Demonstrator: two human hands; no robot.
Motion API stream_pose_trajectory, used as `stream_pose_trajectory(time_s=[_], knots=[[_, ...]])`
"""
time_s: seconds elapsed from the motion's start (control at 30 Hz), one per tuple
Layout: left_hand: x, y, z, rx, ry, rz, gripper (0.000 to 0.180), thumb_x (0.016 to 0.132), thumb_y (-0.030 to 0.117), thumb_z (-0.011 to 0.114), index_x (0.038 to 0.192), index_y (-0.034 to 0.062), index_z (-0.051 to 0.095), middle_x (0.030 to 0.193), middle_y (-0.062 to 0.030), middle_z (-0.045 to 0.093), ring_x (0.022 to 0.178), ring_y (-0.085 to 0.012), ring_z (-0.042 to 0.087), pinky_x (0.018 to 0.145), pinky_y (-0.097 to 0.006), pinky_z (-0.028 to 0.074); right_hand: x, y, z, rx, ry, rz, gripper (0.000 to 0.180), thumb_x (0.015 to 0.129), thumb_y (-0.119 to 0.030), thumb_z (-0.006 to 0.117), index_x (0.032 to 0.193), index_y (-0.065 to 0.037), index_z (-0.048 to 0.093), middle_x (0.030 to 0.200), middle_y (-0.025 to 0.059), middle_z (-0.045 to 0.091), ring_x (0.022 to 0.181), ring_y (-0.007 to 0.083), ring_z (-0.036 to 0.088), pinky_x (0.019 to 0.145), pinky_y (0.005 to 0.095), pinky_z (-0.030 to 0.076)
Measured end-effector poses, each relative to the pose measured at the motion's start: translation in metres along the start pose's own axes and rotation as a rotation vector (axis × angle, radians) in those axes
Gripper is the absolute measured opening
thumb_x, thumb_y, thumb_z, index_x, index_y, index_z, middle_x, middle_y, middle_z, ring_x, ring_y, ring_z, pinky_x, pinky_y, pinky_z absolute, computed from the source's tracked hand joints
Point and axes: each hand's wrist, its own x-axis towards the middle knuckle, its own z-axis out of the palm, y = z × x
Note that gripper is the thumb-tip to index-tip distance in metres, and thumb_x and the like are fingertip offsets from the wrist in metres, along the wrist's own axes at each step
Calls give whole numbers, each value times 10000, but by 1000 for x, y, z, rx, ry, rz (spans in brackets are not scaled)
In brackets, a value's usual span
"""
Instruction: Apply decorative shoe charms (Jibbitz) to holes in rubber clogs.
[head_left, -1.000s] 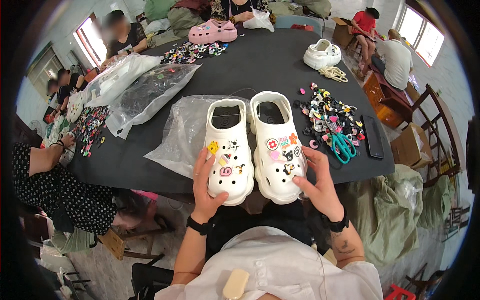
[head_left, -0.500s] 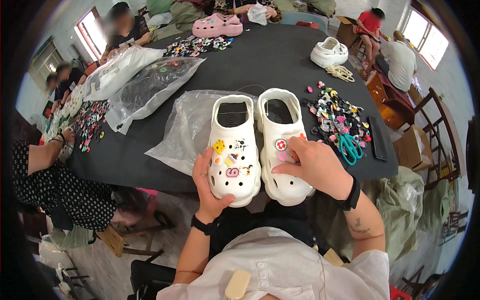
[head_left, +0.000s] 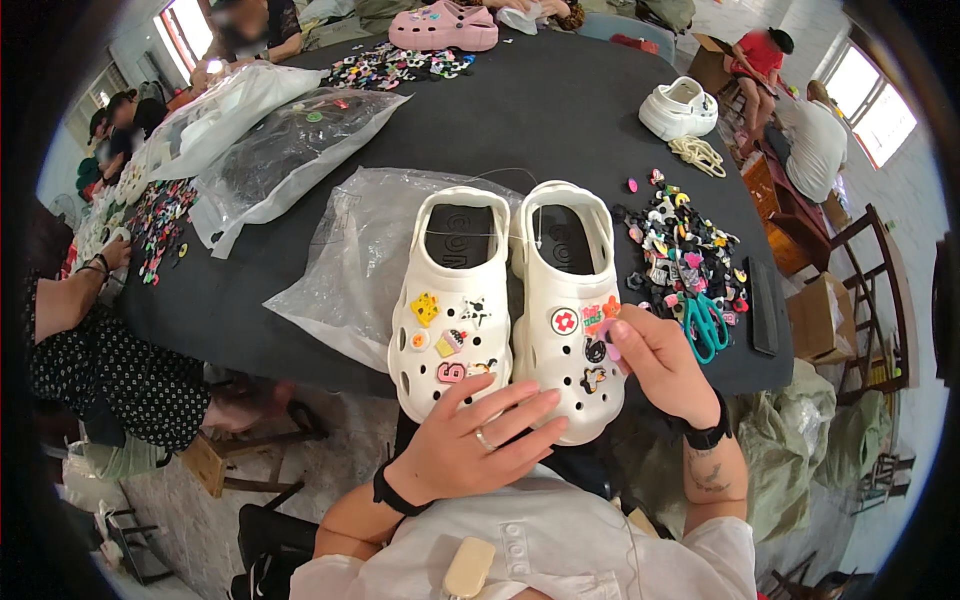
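Two white clogs; right hand pinches a pink charm (left hand spread loosely nearby).

white clogs: partly hidden by hands | pink charm: partly covered, shape unclear | upper-left co-worker's head: blurred

A cardboard box stands near a pale green sack.

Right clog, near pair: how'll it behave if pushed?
Likely light: the right clog looks like moulded foam, pierced with holes. Probably shape-keeping: its opening stands open. Might tip if pushed nearer, as its toe appears past the edge of the table.
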Motion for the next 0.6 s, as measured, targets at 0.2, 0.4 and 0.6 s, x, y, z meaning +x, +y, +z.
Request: stream_pose_trajectory(time_s=[0.2,0.4,0.6], knots=[[7,0,13,144,-44,2,351,802,232,700,1152,244,678,1256,57,636,1051,-117,611,901,-290,432,-29,10,-45,60,336,145,291,1029,-207,489,943,17,654,676,-11,532,597,57,460,562,226,380],[7,2,15,175,-38,-8,321,825,206,645,1142,238,689,1222,59,658,946,-67,631,822,-235,429,-31,67,-103,-507,682,298,193,950,-168,614,954,21,650,697,115,609,619,134,566,578,284,439],[9,-1,15,177,-32,3,341,802,180,643,1134,239,695,1216,56,663,807,-40,608,785,-223,433,-33,94,-102,-656,694,201,185,884,-150,674,987,2,649,820,152,650,741,262,645,667,344,488]])
